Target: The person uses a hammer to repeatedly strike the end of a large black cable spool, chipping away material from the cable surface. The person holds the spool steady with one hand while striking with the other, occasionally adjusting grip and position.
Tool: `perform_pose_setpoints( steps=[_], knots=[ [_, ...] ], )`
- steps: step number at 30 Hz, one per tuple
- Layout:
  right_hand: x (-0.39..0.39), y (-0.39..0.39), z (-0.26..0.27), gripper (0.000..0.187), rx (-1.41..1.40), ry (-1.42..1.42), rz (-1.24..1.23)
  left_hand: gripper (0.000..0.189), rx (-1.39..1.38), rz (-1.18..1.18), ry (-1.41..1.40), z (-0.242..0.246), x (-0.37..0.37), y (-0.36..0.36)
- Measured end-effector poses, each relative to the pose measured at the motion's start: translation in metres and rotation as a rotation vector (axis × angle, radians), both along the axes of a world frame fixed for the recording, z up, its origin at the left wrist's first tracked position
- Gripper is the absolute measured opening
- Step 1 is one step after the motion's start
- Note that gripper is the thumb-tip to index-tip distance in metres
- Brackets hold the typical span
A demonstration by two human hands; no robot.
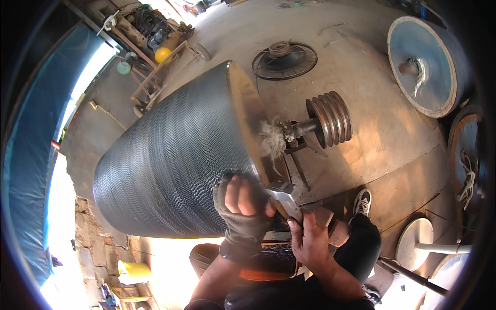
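Observation:
A large drum (pixel 166 155), wrapped in toothed grey-black metal strip, lies on its side before me. My left hand (pixel 244 201), in a dark fingerless glove, presses against its toothed surface near the right rim. Its fingers are curled, and whether they pinch something is hidden. My right hand (pixel 310 236) grips the handle of a metal hammer (pixel 286 193), whose head is close to the rim. Below the drum, between my legs, an orange tray (pixel 259 275) holds many small dark metal pieces, perhaps nails.
A shaft with a grooved belt pulley (pixel 329 120) sticks out from the drum's right end, with fibre tangled around it. A spoked wheel (pixel 285 60) lies on the floor beyond. Another drum (pixel 422 69) stands at right. A yellow bucket (pixel 133 272) is at lower left.

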State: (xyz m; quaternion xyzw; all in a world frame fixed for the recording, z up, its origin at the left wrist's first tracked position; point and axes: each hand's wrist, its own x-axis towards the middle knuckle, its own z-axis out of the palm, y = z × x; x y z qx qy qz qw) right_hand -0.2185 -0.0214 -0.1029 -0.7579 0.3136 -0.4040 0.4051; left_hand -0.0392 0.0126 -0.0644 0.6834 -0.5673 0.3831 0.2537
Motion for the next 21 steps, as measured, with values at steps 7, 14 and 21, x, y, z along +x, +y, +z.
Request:
perform_pose_setpoints(
  steps=[7, 14, 21],
  knots=[
    [0.002, -0.001, -0.004, 0.028, -0.091, 0.084, -0.039, 0.06, -0.088, -0.127, 0.069, -0.016, 0.008, -0.002],
    [0.002, 0.002, 0.003, 0.022, -0.08, 0.161, -0.052, 0.077, -0.055, -0.207, 0.12, -0.022, 0.01, 0.007],
    [-0.002, 0.003, 0.008, 0.02, 0.007, 0.307, -0.087, 0.07, -0.064, -0.241, 0.129, -0.02, 0.013, 0.008]
  ],
)
